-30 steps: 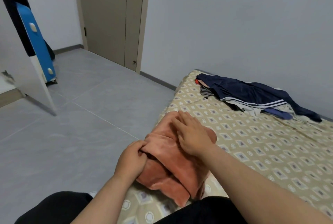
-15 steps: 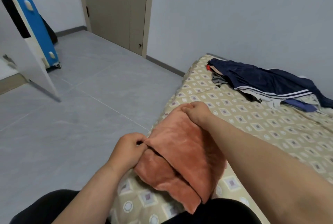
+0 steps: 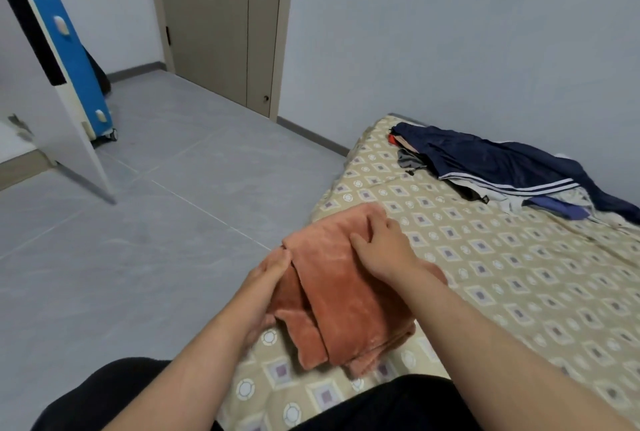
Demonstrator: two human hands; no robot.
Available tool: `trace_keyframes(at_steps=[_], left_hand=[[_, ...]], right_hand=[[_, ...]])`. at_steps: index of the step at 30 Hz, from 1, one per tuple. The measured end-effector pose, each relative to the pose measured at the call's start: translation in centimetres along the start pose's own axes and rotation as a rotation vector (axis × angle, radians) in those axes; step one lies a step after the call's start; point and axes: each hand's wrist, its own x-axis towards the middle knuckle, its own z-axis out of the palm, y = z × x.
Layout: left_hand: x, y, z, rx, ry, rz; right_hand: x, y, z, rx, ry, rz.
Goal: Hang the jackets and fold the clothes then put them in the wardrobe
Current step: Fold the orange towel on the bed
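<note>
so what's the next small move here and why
Probably slide the left hand under the orange fleece garment and lift it: it already lies folded at the edge of the bed, with the right hand flat on top.

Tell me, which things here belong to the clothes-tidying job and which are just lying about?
Part of the job:
orange fleece garment, folded, right hand flat on it, left hand at its edge
navy jacket atop the unfolded pile on the bed

Just lying about:
blue suitcase
closed room door
</note>
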Motion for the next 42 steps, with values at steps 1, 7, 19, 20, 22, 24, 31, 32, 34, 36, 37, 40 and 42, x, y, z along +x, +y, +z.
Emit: trace_keyframes(at_steps=[1,7,19,20,22,24,31,32,34,36,37,40,42], left_hand=[[0.0,-0.2,1.2,0.041,0.024,0.02],[-1.2,-3.6,4.8,0.007,0.088,-0.004],[-1.2,-5.7,2.3,-0.254,0.062,-0.06],[-1.2,-5.7,2.4,-0.267,0.078,-0.061],[-1.2,-5.7,2.7,-0.29,0.132,-0.039],[-1.0,-5.9,3.3,-0.331,0.181,0.011],[0.4,-5.6,4.8,-0.232,0.092,0.116],[0.6,-5.8,5.0,-0.146,0.132,0.127],[0.8,-6.1,5.7,-0.016,0.249,0.086],[1.1,-6.5,6.0,-0.057,0.274,0.014],[1.3,-6.7,6.0,-0.127,0.232,-0.015],[1.5,-6.9,5.4,-0.33,0.06,-0.119],[1.7,-6.7,4.7,-0.387,-0.043,-0.195]], right_hand=[[-0.8,0.4,0.1,0.047,-0.054,0.06],[-3.6,2.2,-0.7,0.482,-0.339,0.278],[-6.8,6.1,0.4,0.673,-0.232,0.159],[-7.0,6.1,0.4,0.729,-0.281,0.16],[-7.0,6.1,0.4,0.705,-0.336,0.143],[-6.6,5.9,0.2,0.662,-0.365,0.175],[-2.8,6.5,-3.8,0.545,-0.352,0.106],[-2.1,7.0,-3.5,0.542,-0.344,0.118],[-1.4,7.9,-2.3,0.537,-0.397,0.165],[-1.3,8.8,-1.0,0.562,-0.493,0.19],[-1.3,9.2,-0.5,0.599,-0.551,0.167],[-2.1,9.8,0.3,0.727,-0.64,0.171],[-2.9,9.5,1.0,0.746,-0.678,0.213]])
